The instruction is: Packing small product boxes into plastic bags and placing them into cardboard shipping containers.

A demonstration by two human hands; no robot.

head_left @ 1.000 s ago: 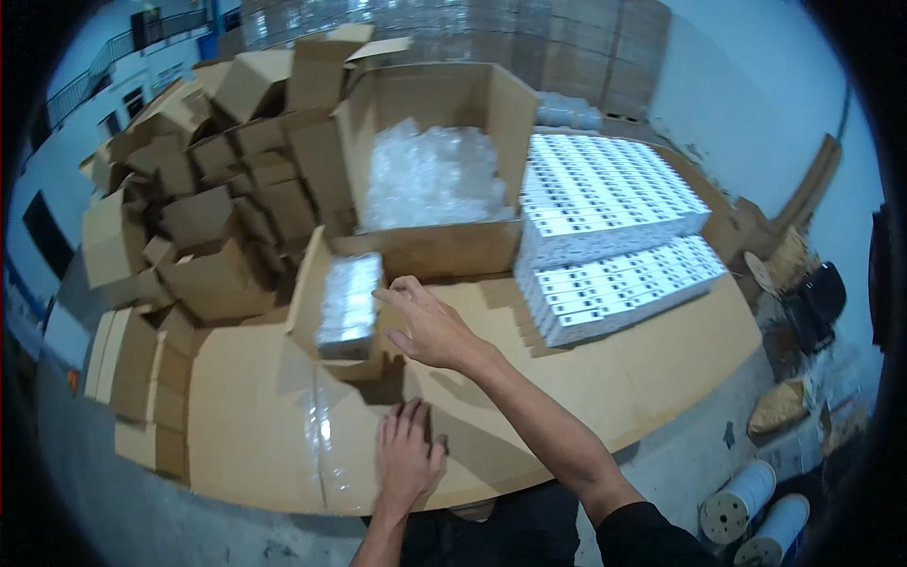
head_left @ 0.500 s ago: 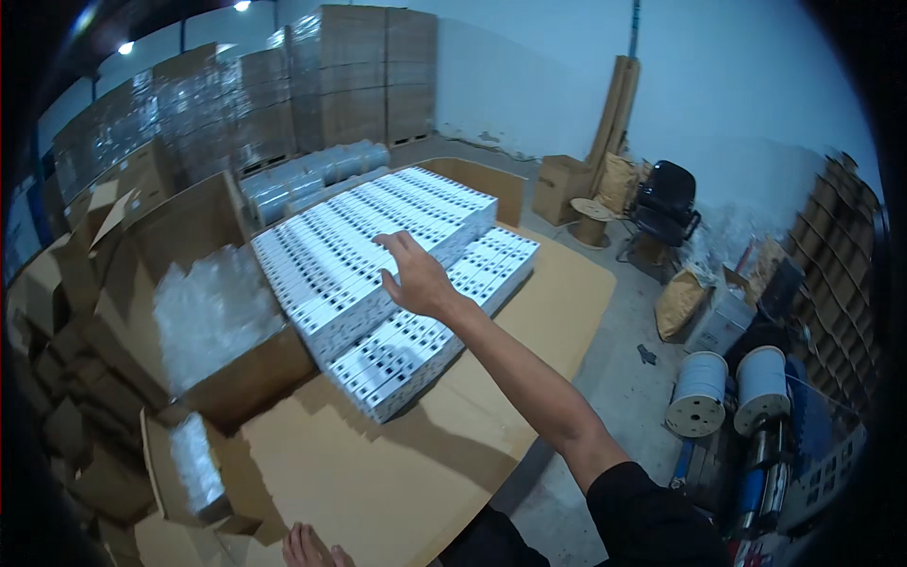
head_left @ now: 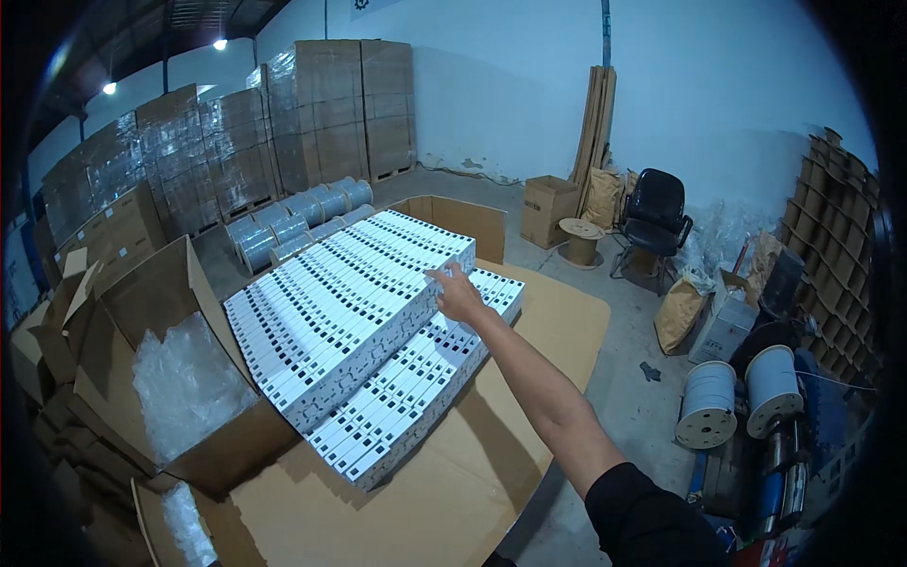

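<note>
Many slim white boxes with dark square marks stand packed side by side in two tiers. The upper tier [head_left: 350,302] lies farther back, and the lower tier [head_left: 416,387] juts out in front like a step. Over the right part of the upper tier's front edge is my right hand [head_left: 459,295], its index finger stretched toward the boxes and nothing in its grasp. Whether the fingertip touches a box I cannot tell. Under the boxes lies a brown cardboard-covered table [head_left: 557,331]. My left hand is out of the picture.
An open carton [head_left: 231,444] with clear plastic bags [head_left: 184,387] adjoins the stack's left side. A smaller carton [head_left: 227,534] sits at the near left. Beyond the table are a black chair [head_left: 655,213], cable spools [head_left: 707,402] and wrapped pallets [head_left: 331,113].
My right hand has shifted right along the upper tier, toward its front edge. The view has tilted up, and my left hand has dropped out of the picture.
</note>
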